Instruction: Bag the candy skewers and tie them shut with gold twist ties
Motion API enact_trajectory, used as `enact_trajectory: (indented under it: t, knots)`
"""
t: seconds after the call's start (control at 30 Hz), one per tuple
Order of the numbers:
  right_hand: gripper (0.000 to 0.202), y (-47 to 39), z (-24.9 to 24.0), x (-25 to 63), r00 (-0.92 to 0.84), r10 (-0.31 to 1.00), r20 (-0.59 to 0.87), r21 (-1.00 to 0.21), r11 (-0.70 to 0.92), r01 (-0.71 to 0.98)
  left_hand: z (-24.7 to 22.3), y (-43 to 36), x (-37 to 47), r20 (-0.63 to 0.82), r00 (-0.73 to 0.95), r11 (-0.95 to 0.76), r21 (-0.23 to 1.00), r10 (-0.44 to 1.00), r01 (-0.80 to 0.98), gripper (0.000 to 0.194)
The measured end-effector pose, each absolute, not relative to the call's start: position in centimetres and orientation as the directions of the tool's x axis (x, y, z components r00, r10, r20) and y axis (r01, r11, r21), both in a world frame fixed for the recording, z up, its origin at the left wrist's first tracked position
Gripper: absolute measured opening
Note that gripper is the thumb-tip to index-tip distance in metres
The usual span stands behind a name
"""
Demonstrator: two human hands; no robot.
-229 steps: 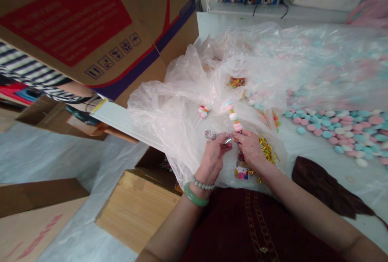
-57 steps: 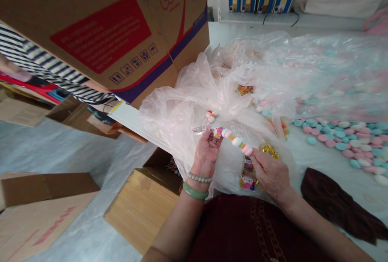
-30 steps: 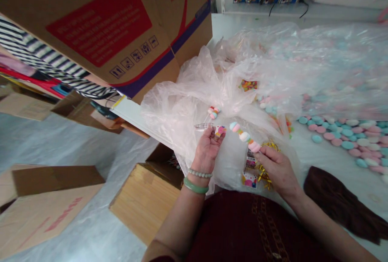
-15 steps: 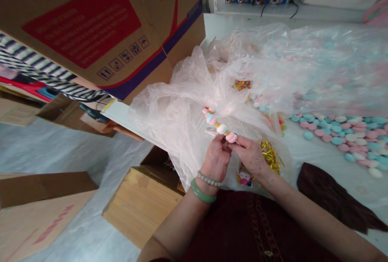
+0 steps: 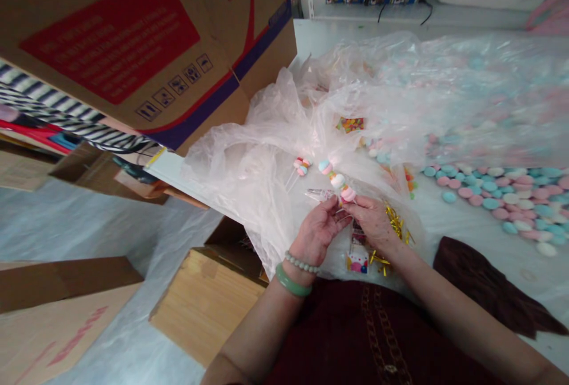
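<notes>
A skewer of pink, white and blue marshmallows with coloured candy pieces between them (image 5: 338,181) slants up and left from my hands. My right hand (image 5: 373,222) pinches its lower end between thumb and fingers. My left hand (image 5: 322,228), wearing a beaded bracelet and a green bangle, is open beside that lower end, palm turned up and fingers loosely stretched; whether they touch the stick is unclear. Short sticks topped with marshmallows (image 5: 302,165) lie on the plastic sheeting (image 5: 249,165) just beyond. Gold twist ties (image 5: 393,225) and a small printed packet (image 5: 357,262) lie by my right wrist.
Loose pastel marshmallows (image 5: 502,195) spread over the table's right side, partly under clear plastic. A large cardboard carton (image 5: 178,35) stands at back left. A dark brown cloth (image 5: 480,284) lies right of my arm. Open boxes (image 5: 66,314) sit on the floor at left.
My left fingers have loosened from the skewer's lower end and spread. The skewer has shifted slightly right in my right hand, uncovering the short marshmallow sticks behind it.
</notes>
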State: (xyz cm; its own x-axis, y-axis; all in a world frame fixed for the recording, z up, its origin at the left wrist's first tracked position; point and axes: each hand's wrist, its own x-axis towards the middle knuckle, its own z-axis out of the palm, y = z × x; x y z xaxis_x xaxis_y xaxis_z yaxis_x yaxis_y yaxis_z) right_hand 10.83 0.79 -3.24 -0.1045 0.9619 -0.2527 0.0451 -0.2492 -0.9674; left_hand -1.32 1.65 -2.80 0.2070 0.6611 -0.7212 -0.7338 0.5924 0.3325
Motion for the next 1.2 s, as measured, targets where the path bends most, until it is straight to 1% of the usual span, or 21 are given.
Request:
enact_trajectory:
  t: [0.1, 0.17, 0.27, 0.33, 0.4, 0.47, 0.5, 0.57, 0.67, 0.83, 0.9, 0.97, 1.07, 1.2]
  knots:
    - [0.022, 0.7, -2.7, 10.5, -0.120, 0.973, -0.198, -0.978, -0.187, 0.096, -2.6, 1.7, -0.6, -0.692, 0.158, 0.527, 0.362, 0.705, -0.769, 0.006]
    - [0.022, 0.6, -2.5, 10.1, -0.057, 0.986, -0.156, -0.975, -0.145, 0.167, -2.5, 1.9, 0.1, -0.668, 0.112, 0.463, 0.374, 0.735, -0.803, 0.010]
    - [0.028, 0.6, -2.4, 9.8, 0.062, 0.991, -0.115, -0.969, -0.125, 0.213, -2.1, 1.9, 0.7, -0.670, 0.111, 0.452, 0.361, 0.734, -0.816, 0.013]
    - [0.030, 0.7, -2.3, 9.8, 0.034, 0.993, -0.111, -0.972, -0.116, 0.206, -1.8, 1.5, 0.5, -0.663, 0.134, 0.480, 0.372, 0.737, -0.795, 0.013]
    - [0.028, 0.7, -2.2, 10.0, -0.040, 0.993, -0.113, -0.970, -0.102, 0.220, -1.4, 0.9, 0.0, -0.599, 0.156, 0.493, 0.454, 0.786, -0.742, 0.016]
    - [0.025, 0.7, -2.0, 10.4, -0.106, 0.988, -0.109, -0.966, -0.080, 0.247, -1.1, 0.3, -0.5, -0.523, 0.166, 0.483, 0.557, 0.836, -0.676, 0.025]
    - [0.024, 0.6, -2.0, 10.5, -0.136, 0.985, -0.104, -0.964, -0.066, 0.258, -1.1, 0.1, -0.8, -0.513, 0.167, 0.484, 0.580, 0.842, -0.655, 0.029]
    - [0.025, 0.2, -2.0, 11.0, -0.194, 0.975, -0.105, -0.963, -0.051, 0.265, -1.2, 0.3, -1.0, -0.570, 0.138, 0.499, 0.545, 0.810, -0.674, 0.032]
    - [0.030, -0.6, -2.0, 12.2, -0.229, 0.961, -0.153, -0.963, -0.093, 0.251, -1.7, 1.6, -1.1, -0.675, 0.082, 0.488, 0.438, 0.733, -0.755, 0.025]
    - [0.032, -1.9, -2.0, 15.0, -0.103, 0.976, -0.193, -0.970, -0.174, 0.171, -1.7, 3.1, -1.8, -0.734, 0.030, 0.392, 0.327, 0.679, -0.860, 0.022]
    - [0.034, -2.4, -1.7, 15.8, -0.062, 0.978, -0.199, -0.963, -0.184, 0.195, -1.3, 3.1, -2.2, -0.733, 0.035, 0.347, 0.279, 0.679, -0.895, 0.022]
    - [0.034, -2.9, -1.2, 16.2, -0.061, 0.978, -0.200, -0.955, -0.180, 0.235, -1.0, 2.9, -2.5, -0.711, 0.049, 0.316, 0.249, 0.702, -0.915, 0.023]
    - [0.032, -3.9, -0.5, 15.9, -0.112, 0.981, -0.160, -0.949, -0.121, 0.293, -0.8, 2.9, -2.7, -0.676, 0.057, 0.307, 0.257, 0.735, -0.916, 0.024]
    - [0.032, -4.6, -0.5, 15.1, -0.149, 0.981, -0.123, -0.910, -0.051, 0.411, -0.7, 3.1, -2.9, -0.687, 0.059, 0.300, 0.237, 0.724, -0.924, 0.023]
